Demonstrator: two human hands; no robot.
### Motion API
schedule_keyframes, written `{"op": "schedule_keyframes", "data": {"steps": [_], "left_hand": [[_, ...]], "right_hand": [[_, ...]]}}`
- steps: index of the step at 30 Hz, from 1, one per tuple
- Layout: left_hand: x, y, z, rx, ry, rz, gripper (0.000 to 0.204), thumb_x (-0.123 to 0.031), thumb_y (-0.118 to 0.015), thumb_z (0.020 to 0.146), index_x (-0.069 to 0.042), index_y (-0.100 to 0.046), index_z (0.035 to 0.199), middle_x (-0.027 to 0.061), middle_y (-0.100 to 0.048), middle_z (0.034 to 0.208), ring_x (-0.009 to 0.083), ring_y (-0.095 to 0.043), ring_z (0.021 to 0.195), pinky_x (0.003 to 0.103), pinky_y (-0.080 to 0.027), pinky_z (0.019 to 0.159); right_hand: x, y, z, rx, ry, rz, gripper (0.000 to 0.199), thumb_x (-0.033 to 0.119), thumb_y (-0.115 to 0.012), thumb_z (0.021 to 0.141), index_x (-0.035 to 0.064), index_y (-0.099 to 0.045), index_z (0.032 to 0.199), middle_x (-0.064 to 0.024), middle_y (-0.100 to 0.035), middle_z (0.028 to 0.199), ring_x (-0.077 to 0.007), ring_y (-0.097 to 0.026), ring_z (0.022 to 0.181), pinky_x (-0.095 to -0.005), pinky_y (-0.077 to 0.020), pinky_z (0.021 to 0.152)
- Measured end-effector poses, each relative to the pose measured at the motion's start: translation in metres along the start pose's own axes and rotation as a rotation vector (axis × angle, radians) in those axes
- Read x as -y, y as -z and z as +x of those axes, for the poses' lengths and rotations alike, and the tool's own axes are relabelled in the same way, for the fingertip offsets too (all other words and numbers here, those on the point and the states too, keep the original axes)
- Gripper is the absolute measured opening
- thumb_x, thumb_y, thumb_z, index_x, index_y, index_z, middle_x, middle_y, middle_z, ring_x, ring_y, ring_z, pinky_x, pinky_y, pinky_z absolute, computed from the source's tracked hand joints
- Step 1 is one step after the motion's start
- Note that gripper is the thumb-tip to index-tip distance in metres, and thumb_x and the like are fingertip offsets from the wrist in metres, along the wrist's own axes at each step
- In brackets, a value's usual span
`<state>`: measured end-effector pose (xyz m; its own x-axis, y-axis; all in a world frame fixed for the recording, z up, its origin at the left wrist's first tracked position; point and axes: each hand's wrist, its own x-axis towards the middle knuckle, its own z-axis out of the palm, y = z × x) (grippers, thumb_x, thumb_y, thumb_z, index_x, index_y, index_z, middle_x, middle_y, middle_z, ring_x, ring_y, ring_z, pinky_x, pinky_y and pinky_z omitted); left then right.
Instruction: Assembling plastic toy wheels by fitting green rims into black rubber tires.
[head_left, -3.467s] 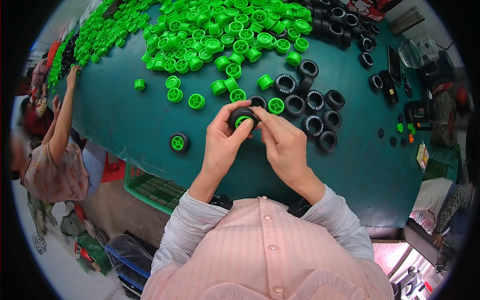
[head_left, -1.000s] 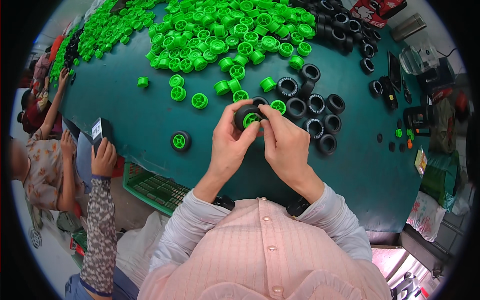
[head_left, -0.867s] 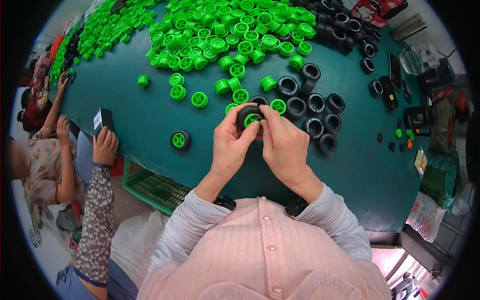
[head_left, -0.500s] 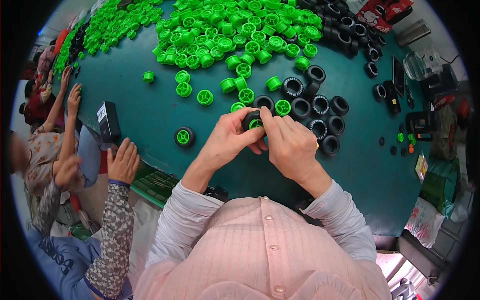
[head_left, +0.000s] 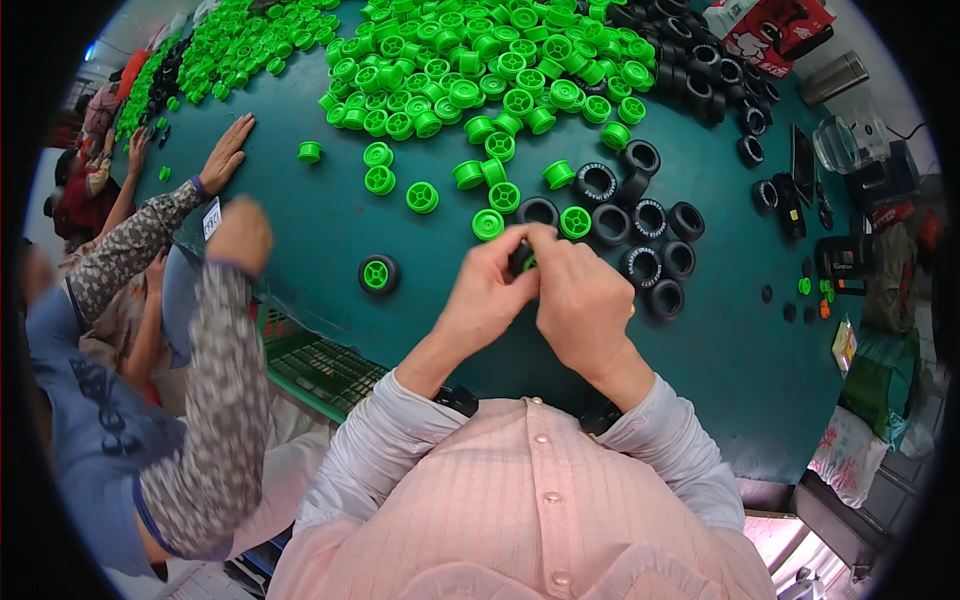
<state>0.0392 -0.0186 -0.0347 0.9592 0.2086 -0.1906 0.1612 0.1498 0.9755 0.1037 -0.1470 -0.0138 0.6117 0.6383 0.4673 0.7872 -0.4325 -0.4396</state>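
**Two hands on one small wheel**

At frame centre, the left hand (head_left: pixel 487 290) and right hand (head_left: pixel 583 295) together gripped a black tyre with a green hub (head_left: pixel 523 260) above the green table (head_left: pixel 300 230). A finished wheel (head_left: pixel 379 274) lay left. Beyond sat loose black tyres (head_left: pixel 650 220), then a green hub pile (head_left: pixel 480 70) at top.

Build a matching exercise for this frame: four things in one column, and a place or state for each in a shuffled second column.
Things
1. finished wheel
2. pile of green hubs
3. loose black tyres
4. small black and green wheel

Places or states
A. heaped at the far side of the table
B. pinched between the left hand and right hand
C. lying alone on the table, left of the hands
D. clustered just beyond and right of the hands

Pairs: 1-C, 2-A, 3-D, 4-B
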Motion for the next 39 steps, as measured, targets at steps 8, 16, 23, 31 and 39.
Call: {"op": "schedule_keyframes", "data": {"steps": [8, 16, 23, 31, 39], "left_hand": [[0.005, -0.004, -0.006, -0.072, 0.090, -0.300, 0.042, -0.004, -0.062, 0.095, 0.000, -0.044, 0.132, 0.0106, -0.068, 0.108, 0.0150, -0.067, 0.085, 0.024, -0.056, 0.067], [-0.003, -0.012, -0.005, -0.199, -0.049, -0.208, 0.037, -0.005, -0.062, 0.096, 0.001, -0.052, 0.132, 0.0055, -0.064, 0.108, 0.0106, -0.063, 0.089, 0.025, -0.055, 0.075], [0.003, -0.022, -0.004, -0.271, -0.129, -0.086, 0.038, 0.000, -0.060, 0.096, 0.001, -0.052, 0.133, 0.0055, -0.062, 0.109, 0.0097, -0.062, 0.097, 0.025, -0.057, 0.083], [-0.009, -0.009, -0.002, -0.114, -0.027, -0.084, 0.038, 0.000, -0.061, 0.095, 0.001, -0.053, 0.132, 0.0059, -0.064, 0.105, 0.0094, -0.065, 0.088, 0.025, -0.058, 0.072], [-0.009, 0.007, 0.002, 0.039, 0.111, -0.063, 0.038, -0.003, -0.064, 0.093, 0.003, -0.055, 0.130, 0.0033, -0.065, 0.100, 0.0083, -0.064, 0.078, 0.023, -0.056, 0.064]], "right_hand": [[-0.011, 0.008, -0.006, -0.011, -0.179, 0.197, 0.037, -0.001, -0.065, 0.080, 0.0048, -0.062, 0.117, -0.0092, -0.070, 0.090, -0.0259, -0.069, 0.079, -0.0370, -0.0520, 0.063], [-0.001, 0.002, -0.012, 0.009, -0.276, 0.273, 0.030, 0.002, -0.062, 0.089, 0.0036, -0.062, 0.119, -0.0128, -0.072, 0.094, -0.0303, -0.070, 0.079, -0.0398, -0.0524, 0.063], [-0.001, -0.007, -0.014, 0.024, -0.407, 0.310, 0.028, 0.004, -0.062, 0.090, 0.0031, -0.062, 0.118, -0.0143, -0.071, 0.092, -0.0313, -0.070, 0.078, -0.0407, -0.0523, 0.063], [-0.007, -0.001, -0.006, 0.010, -0.028, -0.011, 0.047, 0.009, -0.071, 0.074, -0.0028, -0.060, 0.118, -0.0070, -0.060, 0.080, -0.0219, -0.064, 0.074, -0.0337, -0.0504, 0.059], [-0.023, 0.003, -0.005, 0.059, 0.302, -0.228, 0.057, 0.021, -0.069, 0.069, -0.0059, -0.061, 0.119, -0.0031, -0.051, 0.075, -0.0150, -0.057, 0.069, -0.0271, -0.0450, 0.055]]}}
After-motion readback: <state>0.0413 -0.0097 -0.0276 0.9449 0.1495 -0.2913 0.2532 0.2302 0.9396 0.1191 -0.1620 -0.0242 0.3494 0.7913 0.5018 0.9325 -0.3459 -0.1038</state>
